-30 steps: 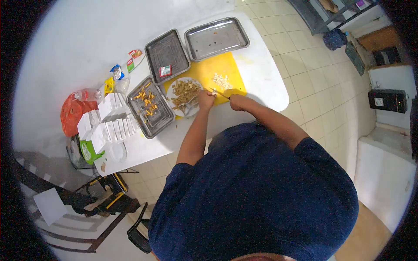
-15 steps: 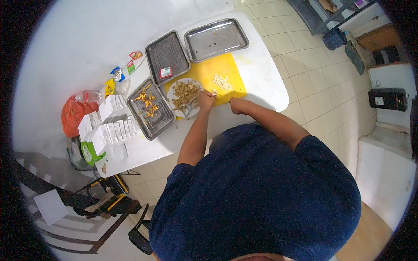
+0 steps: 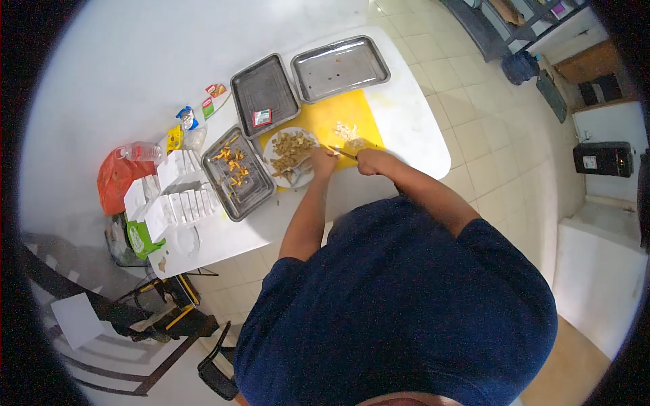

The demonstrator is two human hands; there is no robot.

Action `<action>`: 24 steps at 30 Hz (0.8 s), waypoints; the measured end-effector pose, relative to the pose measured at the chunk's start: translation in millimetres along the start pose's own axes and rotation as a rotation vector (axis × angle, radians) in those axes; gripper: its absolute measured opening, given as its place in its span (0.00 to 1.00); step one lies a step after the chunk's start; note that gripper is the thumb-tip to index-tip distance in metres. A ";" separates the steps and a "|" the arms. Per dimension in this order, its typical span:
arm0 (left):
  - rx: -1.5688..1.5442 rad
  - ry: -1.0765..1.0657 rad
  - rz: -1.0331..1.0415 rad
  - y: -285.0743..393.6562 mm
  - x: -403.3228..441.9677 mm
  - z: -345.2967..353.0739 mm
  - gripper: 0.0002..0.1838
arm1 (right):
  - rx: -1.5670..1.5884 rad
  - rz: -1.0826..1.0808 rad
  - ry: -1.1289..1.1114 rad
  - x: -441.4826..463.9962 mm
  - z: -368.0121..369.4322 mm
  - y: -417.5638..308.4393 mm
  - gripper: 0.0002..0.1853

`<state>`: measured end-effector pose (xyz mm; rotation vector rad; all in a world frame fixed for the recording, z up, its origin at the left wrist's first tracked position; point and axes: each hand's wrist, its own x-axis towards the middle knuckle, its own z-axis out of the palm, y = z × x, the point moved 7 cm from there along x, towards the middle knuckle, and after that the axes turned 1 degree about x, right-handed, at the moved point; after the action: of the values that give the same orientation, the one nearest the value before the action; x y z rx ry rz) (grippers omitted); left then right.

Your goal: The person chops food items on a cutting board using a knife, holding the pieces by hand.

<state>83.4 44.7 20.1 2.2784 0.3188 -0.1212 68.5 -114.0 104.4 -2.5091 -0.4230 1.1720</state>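
My right hand (image 3: 374,162) is closed round the handle of a knife (image 3: 347,155), its blade pointing left toward my other hand. Fingers pressed together, my left hand (image 3: 324,161) holds something small and pale at the blade's tip, too small to name. Both hands are at the near edge of a yellow cutting board (image 3: 365,115). Chopped white pieces (image 3: 348,132) lie on the board beyond the knife. Left of my left hand is a white plate (image 3: 269,152) heaped with brown chunks (image 3: 292,147); a spoon-like utensil rests on its near side.
A metal tray (image 3: 247,196) with orange-yellow strips stands left of the plate. Two more trays, one dark (image 3: 261,88) holding a red packet (image 3: 262,118) and one shiny (image 3: 338,64), lie behind. White boxes (image 3: 183,206), a bottle (image 3: 141,151) and a red bag (image 3: 112,179) are farther left.
The knife blade, hidden half a second ago, shows again between my hands. The table and trays sit slightly lower in view.
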 end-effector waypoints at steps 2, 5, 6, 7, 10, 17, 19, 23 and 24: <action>0.038 -0.006 0.017 8.9 -1.7 -4.0 0.11 | -0.046 -0.023 0.040 4.9 3.9 -1.1 0.12; 0.077 0.013 0.049 15.1 -2.9 -7.3 0.12 | -0.091 -0.025 0.047 14.9 14.4 1.7 0.12; 0.088 0.023 0.062 17.9 -3.8 -9.1 0.12 | -0.100 -0.020 0.041 11.8 12.9 -1.4 0.11; 0.077 0.017 0.055 19.4 -4.7 -10.3 0.12 | -0.076 -0.028 0.058 6.3 10.3 -3.6 0.10; 0.048 0.002 0.036 20.7 -5.8 -11.1 0.10 | -0.003 -0.031 0.137 -1.2 14.9 5.4 0.08; 0.072 -0.044 0.047 26.0 -3.5 -10.7 0.09 | 0.040 0.054 0.183 29.9 53.0 46.0 0.08; 0.098 -0.053 0.056 29.0 -4.2 -11.9 0.10 | 0.009 0.006 0.132 29.0 47.8 37.6 0.09; 0.192 -0.030 0.117 16.5 2.8 -4.4 0.13 | -0.016 0.005 0.052 20.6 25.1 17.9 0.11; 0.219 -0.028 0.106 13.2 4.1 -2.7 0.15 | 0.003 0.041 0.038 14.9 18.3 15.0 0.11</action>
<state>90.9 39.1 30.6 2.5028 0.1766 -0.1391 65.3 -118.2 77.0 -2.5446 -0.3622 1.1369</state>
